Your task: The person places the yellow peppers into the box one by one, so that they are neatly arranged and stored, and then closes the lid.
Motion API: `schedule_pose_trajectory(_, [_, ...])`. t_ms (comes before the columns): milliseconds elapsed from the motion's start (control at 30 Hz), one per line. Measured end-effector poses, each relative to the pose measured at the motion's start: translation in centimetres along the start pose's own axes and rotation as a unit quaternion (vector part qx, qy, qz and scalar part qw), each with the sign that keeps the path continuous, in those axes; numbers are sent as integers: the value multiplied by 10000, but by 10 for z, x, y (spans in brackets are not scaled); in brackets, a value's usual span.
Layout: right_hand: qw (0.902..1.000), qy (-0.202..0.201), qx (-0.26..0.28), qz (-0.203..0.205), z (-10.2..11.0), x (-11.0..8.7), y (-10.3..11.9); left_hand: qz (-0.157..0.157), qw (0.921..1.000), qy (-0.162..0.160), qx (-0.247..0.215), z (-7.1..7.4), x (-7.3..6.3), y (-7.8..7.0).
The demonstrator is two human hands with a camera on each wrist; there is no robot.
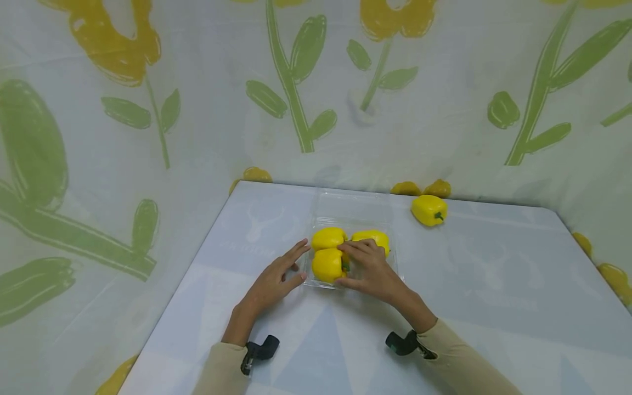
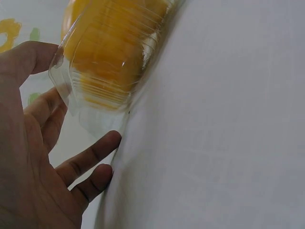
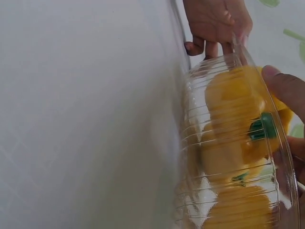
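Three yellow bell peppers sit in a clear plastic clamshell box [image 1: 316, 283], its lid [image 1: 353, 206] folded back behind it. My right hand [image 1: 372, 271] reaches over the box and holds the front yellow bell pepper [image 1: 327, 266], thumb at its near side and fingers over its top; its green stem [image 3: 263, 127] shows through the box wall. Behind it lie the back-left pepper [image 1: 328, 238] and the back-right pepper [image 1: 371, 237], partly hidden by that hand. At the box's left side, my left hand [image 1: 276, 277] touches the rim [image 2: 57, 76] with fingers spread and relaxed.
A further yellow bell pepper [image 1: 428, 210] lies on its side near the back edge of the white table [image 1: 474, 296], right of the box. A flower-printed cloth [image 1: 207, 120] hangs behind the table. Each wrist carries a small black camera [image 1: 261, 348].
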State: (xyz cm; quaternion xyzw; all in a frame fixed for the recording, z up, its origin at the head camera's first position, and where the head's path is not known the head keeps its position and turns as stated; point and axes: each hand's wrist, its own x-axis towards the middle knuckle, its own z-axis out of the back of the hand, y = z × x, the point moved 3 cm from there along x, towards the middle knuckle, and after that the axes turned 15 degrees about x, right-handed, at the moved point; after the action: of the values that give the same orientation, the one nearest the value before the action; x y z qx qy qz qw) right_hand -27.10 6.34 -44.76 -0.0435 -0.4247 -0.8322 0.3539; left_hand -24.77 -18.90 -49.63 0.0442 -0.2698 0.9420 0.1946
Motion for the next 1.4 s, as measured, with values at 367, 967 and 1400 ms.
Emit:
schedule_pose_trajectory(367, [9986, -205, 209, 448, 0, -3, -3, 180, 9998, 103, 2, 1, -1, -3])
schedule_pose_trajectory(967, [9991, 263, -75, 314, 0, -3, -1, 65, 10000, 1, 73, 1, -1, 0])
schedule_pose_trajectory(1400, [9992, 84, 45, 395, 4, -3, 3, 17, 10000, -79, 15, -1, -1, 0])
